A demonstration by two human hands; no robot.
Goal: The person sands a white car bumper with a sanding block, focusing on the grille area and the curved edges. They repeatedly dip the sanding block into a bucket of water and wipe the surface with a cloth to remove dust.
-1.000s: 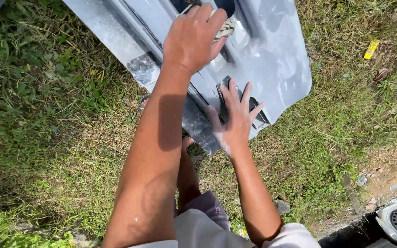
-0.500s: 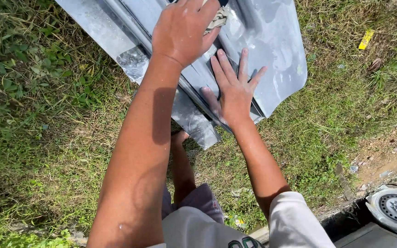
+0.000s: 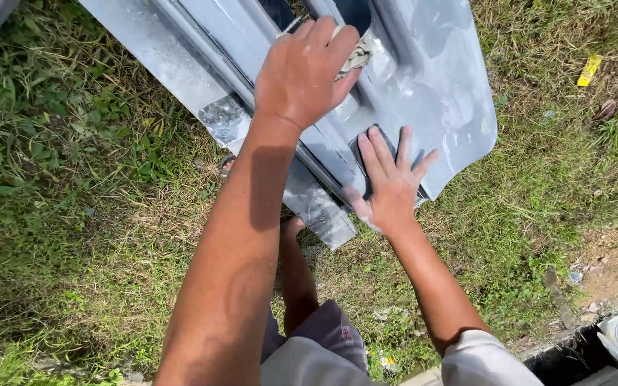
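On the grey panel (image 3: 438, 78), left hand (image 3: 302, 71) clutches a rag (image 3: 355, 56); right hand (image 3: 391, 182) lies flat, fingers spread, over grass (image 3: 73, 214).

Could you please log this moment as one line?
left hand: pressing crumpled grey rag on grey car body panel | right hand: flat on panel | ground: grass
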